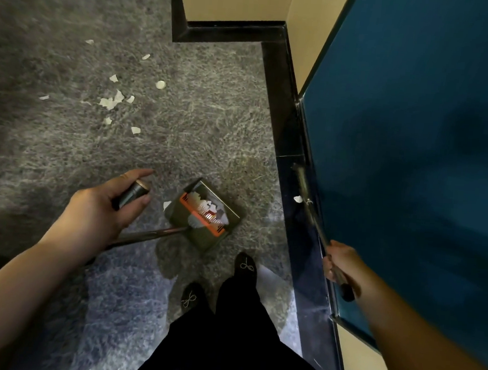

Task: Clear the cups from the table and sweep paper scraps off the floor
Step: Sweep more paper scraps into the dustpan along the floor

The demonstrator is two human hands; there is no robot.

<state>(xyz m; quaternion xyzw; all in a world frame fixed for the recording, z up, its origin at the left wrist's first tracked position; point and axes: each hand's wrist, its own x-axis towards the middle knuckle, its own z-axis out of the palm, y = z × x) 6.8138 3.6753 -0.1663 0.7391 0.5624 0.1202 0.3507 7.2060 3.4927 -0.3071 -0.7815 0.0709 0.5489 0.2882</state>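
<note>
Several white paper scraps (111, 103) lie torn and irregular on the grey speckled floor (198, 117), well ahead of my left hand (103, 211) and slightly left of it, loosely clustered with a few strays further out. One more scrap (298, 199) sits on the dark glossy border strip (287, 135), ahead of my right hand (339, 262), just beside the broom stick (312, 213). Left hand curled round the top of the dustpan handle (132, 195), index finger stretched forward. Dustpan (205, 215) rests on the floor just right of that hand, olive box with an orange comb edge, holding some white scraps; one scrap lies touching its left rim. Right hand clenched round the broom stick, which runs forward along the blue panel (415, 140); broom head blurred. Wall corner and black skirting close the far right; open floor spreads left and ahead of the left hand. My shoes (245, 268) stand just behind the dustpan.
</note>
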